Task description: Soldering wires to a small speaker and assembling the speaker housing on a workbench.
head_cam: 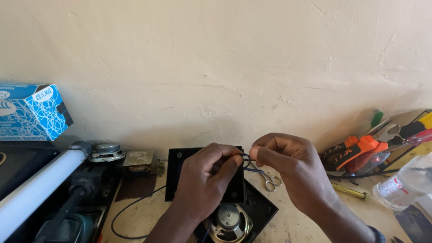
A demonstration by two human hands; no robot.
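My left hand (204, 180) and my right hand (288, 168) meet above a black panel (177, 175), both pinching a thin dark wire (246, 160) between thumb and fingers. Beneath my hands lies a small round speaker (229, 222) with a metal frame, resting on another black panel (261, 209). A thin dark cable (123, 216) loops over the bench to the left of my left forearm. Small metal scissors (270, 180) lie just under my right hand.
A blue patterned box (31, 110) sits at the far left above a white tube (38, 189) and dark equipment. A metal speaker magnet (106, 151) and a metal block (139, 159) lie near the wall. Orange-handled tools (360, 150), a yellow screwdriver (351, 191) and a clear plastic bottle (407, 182) lie at the right.
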